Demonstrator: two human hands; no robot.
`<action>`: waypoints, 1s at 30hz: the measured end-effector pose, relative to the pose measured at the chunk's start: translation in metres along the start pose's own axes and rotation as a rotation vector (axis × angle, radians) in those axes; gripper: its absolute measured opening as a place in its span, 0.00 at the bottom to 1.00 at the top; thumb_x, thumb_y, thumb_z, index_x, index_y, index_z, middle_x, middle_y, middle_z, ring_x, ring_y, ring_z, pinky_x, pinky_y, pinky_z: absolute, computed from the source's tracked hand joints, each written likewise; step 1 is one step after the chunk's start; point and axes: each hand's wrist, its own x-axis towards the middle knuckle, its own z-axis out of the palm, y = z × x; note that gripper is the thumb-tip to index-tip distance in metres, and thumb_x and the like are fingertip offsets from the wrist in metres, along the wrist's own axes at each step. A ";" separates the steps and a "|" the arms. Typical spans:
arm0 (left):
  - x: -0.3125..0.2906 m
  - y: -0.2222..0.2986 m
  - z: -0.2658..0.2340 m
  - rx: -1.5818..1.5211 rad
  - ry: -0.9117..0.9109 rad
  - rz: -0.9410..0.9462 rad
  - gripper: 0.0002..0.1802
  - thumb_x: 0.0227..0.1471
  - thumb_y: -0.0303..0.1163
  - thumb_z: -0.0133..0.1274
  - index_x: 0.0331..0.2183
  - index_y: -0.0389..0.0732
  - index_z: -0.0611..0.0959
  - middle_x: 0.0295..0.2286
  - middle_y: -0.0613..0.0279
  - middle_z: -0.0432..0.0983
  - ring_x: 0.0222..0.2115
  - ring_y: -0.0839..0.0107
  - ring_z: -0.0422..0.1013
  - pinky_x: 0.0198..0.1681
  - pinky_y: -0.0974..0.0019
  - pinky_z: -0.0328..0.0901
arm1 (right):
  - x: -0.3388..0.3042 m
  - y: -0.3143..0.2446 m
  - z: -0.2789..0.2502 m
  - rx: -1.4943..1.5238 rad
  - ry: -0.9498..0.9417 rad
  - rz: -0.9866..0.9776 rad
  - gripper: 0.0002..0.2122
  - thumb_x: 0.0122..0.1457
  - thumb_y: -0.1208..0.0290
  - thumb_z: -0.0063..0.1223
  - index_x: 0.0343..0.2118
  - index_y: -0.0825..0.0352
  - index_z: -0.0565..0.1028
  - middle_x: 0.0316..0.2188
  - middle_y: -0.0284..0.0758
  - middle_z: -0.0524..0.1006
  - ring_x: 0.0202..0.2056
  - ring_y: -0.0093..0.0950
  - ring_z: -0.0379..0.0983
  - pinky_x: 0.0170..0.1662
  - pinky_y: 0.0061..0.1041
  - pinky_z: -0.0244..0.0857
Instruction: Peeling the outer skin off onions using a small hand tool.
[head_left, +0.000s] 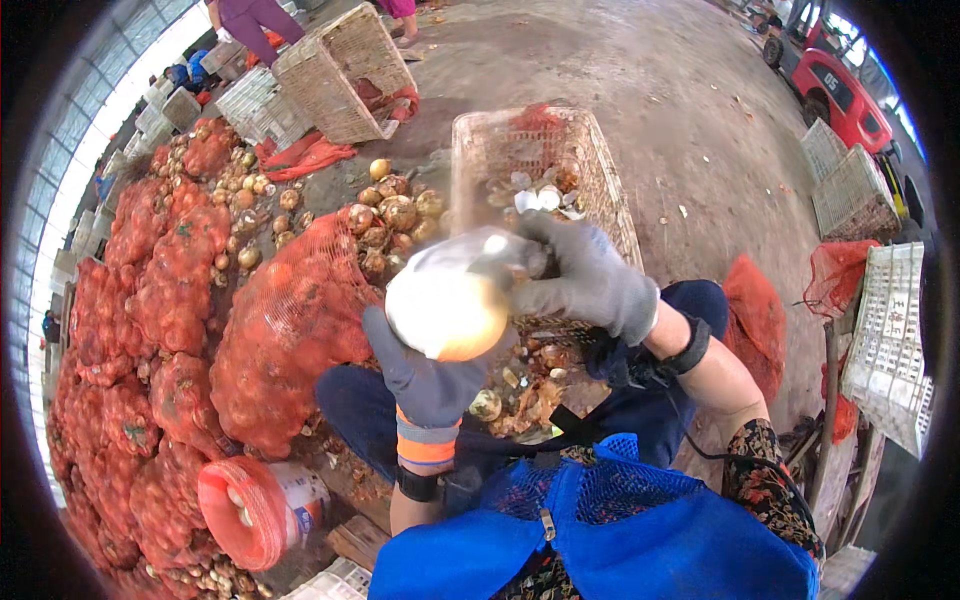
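My left hand (pixel 425 380), in a grey glove with an orange cuff band, cups a large onion (pixel 445 312) from below. The onion is pale and smooth, with a yellowish patch on its right side and glare on top. My right hand (pixel 590 280), also grey-gloved, is at the onion's upper right with fingers bent together. Something blurred and greyish lies between its fingertips and the onion; I cannot make out what it is. Just beyond stands a plastic crate (pixel 612 185) with white peeled onions (pixel 545 197) inside. Loose skins (pixel 540 405) lie below my hands.
A red mesh sack (pixel 290 340) of onions leans at my left, before more sacks (pixel 110 400). Unpeeled onions (pixel 398 212) lie beside the crate. A red-lined bucket (pixel 240 510) stands at lower left. Crates (pixel 890 345) and a red vehicle (pixel 840 85) are at right; another person (pixel 255 20) stands far left.
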 end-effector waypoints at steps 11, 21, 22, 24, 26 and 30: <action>-0.016 -0.007 -0.016 0.133 -0.135 0.011 0.37 0.52 0.60 0.44 0.53 0.42 0.64 0.49 0.54 0.66 0.47 0.56 0.66 0.46 0.48 0.65 | -0.011 -0.011 0.006 -0.010 -0.114 -0.064 0.28 0.44 0.43 0.57 0.33 0.69 0.72 0.24 0.45 0.76 0.30 0.40 0.75 0.33 0.34 0.66; -0.015 -0.015 -0.011 0.108 -0.199 0.095 0.35 0.53 0.57 0.45 0.52 0.40 0.65 0.47 0.52 0.67 0.47 0.59 0.66 0.40 0.55 0.71 | -0.019 -0.019 0.008 -0.006 -0.132 -0.050 0.29 0.47 0.42 0.53 0.40 0.67 0.73 0.27 0.47 0.77 0.33 0.42 0.75 0.36 0.35 0.67; -0.015 -0.013 -0.012 0.106 -0.194 0.097 0.35 0.53 0.57 0.45 0.52 0.40 0.65 0.47 0.52 0.67 0.47 0.59 0.66 0.40 0.55 0.71 | -0.019 -0.020 0.008 -0.013 -0.143 -0.003 0.28 0.47 0.42 0.53 0.39 0.67 0.73 0.26 0.47 0.77 0.32 0.43 0.75 0.36 0.36 0.67; -0.014 -0.010 -0.010 0.187 -0.166 0.049 0.38 0.51 0.62 0.42 0.54 0.44 0.64 0.47 0.55 0.68 0.45 0.58 0.67 0.42 0.49 0.68 | -0.021 -0.016 0.013 -0.037 -0.079 0.001 0.28 0.47 0.42 0.53 0.38 0.66 0.73 0.26 0.46 0.77 0.32 0.43 0.75 0.36 0.37 0.67; -0.014 -0.011 -0.007 0.176 -0.080 0.070 0.38 0.51 0.62 0.42 0.54 0.44 0.64 0.47 0.55 0.67 0.46 0.58 0.67 0.43 0.49 0.67 | -0.021 -0.015 0.014 -0.060 -0.017 0.005 0.28 0.47 0.42 0.53 0.36 0.66 0.73 0.25 0.46 0.77 0.31 0.43 0.75 0.35 0.37 0.66; -0.012 -0.010 -0.017 0.258 -0.038 0.133 0.36 0.52 0.61 0.43 0.54 0.45 0.65 0.49 0.55 0.66 0.47 0.57 0.65 0.46 0.47 0.65 | -0.018 -0.014 0.016 -0.138 -0.029 -0.019 0.27 0.46 0.42 0.53 0.34 0.66 0.73 0.25 0.45 0.76 0.30 0.43 0.75 0.34 0.39 0.66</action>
